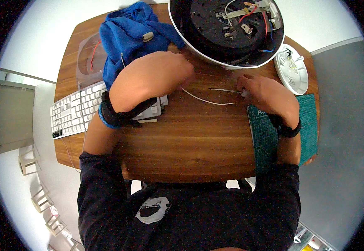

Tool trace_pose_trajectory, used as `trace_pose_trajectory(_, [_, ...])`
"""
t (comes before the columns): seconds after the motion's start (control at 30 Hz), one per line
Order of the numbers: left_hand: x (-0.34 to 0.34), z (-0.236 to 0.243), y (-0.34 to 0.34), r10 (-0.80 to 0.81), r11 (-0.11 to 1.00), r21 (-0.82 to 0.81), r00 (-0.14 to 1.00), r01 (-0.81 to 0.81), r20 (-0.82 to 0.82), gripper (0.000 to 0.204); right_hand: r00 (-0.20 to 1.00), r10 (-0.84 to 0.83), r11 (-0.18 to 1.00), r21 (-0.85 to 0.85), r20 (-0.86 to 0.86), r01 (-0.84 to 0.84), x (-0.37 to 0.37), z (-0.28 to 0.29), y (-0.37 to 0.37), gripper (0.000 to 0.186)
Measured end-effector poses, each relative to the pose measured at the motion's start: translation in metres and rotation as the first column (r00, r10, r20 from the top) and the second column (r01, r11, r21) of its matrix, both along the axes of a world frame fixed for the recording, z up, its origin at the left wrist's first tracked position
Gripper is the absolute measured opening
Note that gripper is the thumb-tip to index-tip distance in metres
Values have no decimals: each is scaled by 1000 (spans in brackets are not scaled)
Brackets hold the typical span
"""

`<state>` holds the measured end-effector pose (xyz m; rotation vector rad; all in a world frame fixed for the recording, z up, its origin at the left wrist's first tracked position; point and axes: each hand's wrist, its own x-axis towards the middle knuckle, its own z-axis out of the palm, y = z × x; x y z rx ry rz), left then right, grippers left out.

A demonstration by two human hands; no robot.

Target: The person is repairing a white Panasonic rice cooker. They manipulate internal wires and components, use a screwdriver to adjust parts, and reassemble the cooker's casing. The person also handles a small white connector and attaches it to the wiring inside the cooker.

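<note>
My left hand (pixel 159 73) is bent over the table with its fingers closed and mostly hidden behind the hand. A thin white wire (pixel 209 101) runs from these fingers in a curve toward the right, its other end lying near my right hand. My right hand (pixel 267 94) has its fingers pinched together on a small pale piece, from which a short thin wire (pixel 223 90) with a dark tip points left. Just beyond both hands stands an opened round appliance (pixel 228 65) with a white rim, a black inside, and red, blue and white wires.
A crumpled blue cloth (pixel 125 29) and a clear plastic bag (pixel 85 62) with a red wire lie at the far left. The white keyboard (pixel 71 111) is partly under my left forearm. At right are a green cutting mat (pixel 309 121) and an oval white plastic cover (pixel 292 77).
</note>
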<state>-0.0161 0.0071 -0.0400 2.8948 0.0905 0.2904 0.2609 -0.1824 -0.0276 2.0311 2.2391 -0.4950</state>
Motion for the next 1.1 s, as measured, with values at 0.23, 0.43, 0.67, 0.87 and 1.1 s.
trace_pose_trajectory(0.23, [-5,32,-17,-30,998,-59,999,29,-18,27,999,24,999,-34,35,-23,4,-7,5,29])
trace_pose_trajectory(0.43, [0,50,-24,-71,992,-109,997,66,-44,33,971,176,974,175,-162,-147,1,-9,3,41])
trace_pose_trajectory(0.67, [3,50,-18,-127,980,-148,991,132,43,31,825,214,975,66,-523,-211,-38,51,14,51])
trace_pose_trajectory(0.87, [0,57,-21,-126,982,-142,992,123,-11,37,747,246,963,246,-617,-113,-36,55,6,32])
trace_pose_trajectory(1.1, [3,68,-26,-125,982,-154,989,113,-75,51,615,266,945,327,-743,-14,-29,54,5,22])
